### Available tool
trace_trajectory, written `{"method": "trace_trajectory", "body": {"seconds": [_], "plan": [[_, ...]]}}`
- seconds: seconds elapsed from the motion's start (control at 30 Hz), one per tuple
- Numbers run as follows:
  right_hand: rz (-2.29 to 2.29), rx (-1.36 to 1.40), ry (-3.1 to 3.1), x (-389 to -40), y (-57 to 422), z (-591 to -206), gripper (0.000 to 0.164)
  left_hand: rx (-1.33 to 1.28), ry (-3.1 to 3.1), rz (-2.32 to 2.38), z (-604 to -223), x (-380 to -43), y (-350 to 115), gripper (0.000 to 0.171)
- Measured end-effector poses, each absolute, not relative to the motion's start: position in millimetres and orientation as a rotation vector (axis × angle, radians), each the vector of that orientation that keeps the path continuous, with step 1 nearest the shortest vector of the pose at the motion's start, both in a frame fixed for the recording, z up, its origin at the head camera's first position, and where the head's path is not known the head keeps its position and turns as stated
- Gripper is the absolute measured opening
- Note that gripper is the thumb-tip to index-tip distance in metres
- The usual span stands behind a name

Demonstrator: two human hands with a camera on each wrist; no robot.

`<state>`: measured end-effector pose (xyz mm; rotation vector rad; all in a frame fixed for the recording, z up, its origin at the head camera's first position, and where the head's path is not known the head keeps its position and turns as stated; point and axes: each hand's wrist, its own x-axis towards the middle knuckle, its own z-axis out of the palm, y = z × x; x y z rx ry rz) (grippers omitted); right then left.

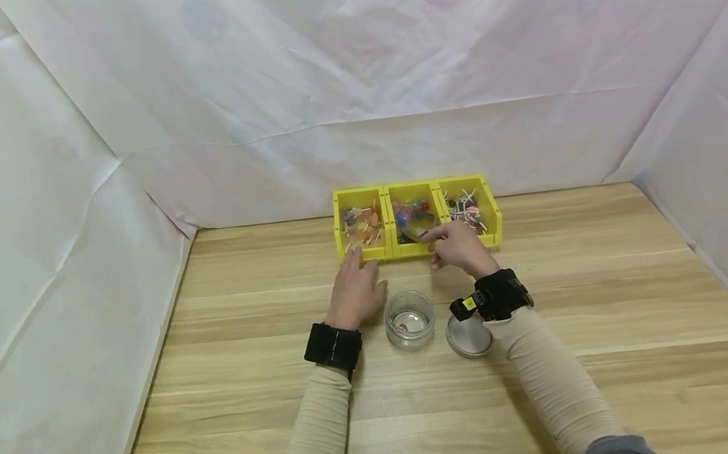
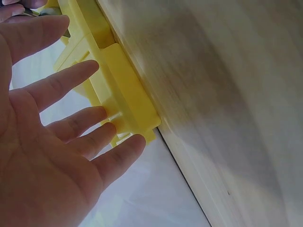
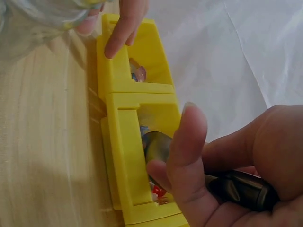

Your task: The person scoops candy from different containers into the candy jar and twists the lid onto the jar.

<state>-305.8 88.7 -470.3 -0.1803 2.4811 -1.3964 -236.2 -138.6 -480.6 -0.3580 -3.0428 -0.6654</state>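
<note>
My right hand [image 1: 459,246] grips a metal scoop [image 3: 159,145] by its black handle [image 3: 246,189]. The scoop's round end dips into the middle compartment of a yellow three-part bin [image 1: 416,249], among small colourful pieces [image 3: 158,190]. My left hand [image 1: 354,291] is spread with its fingers at the front edge of the left compartment and holds nothing. A glass jar [image 1: 409,320] stands uncovered between my forearms, a small item [image 1: 402,327] at its bottom. Beside it, a round metal lid [image 1: 469,335] lies partly under my right wrist.
Orange pieces with white sticks [image 1: 361,226] fill the left compartment. In the right one are mixed striped pieces and sticks [image 1: 466,212]. The wooden table [image 1: 243,316] meets white cloth walls [image 1: 312,70] at the back and sides.
</note>
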Motion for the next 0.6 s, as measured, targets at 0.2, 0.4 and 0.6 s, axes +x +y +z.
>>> {"method": "trace_trajectory", "body": {"seconds": [0.2,0.4,0.6], "plan": [[-1.544,-0.229,2.400,-296,83,-464,0.035,-0.348,-3.033,-0.690,-482,-236,-140,0.045],[-1.524,-0.169,2.401,-287,79,-452,0.037,-0.355,-3.042,-0.699,-482,-235,-139,0.045],[-1.600,-0.129,2.363,-288,83,-457,0.035,-0.354,-3.034,-0.680,-482,-236,-138,0.043]]}}
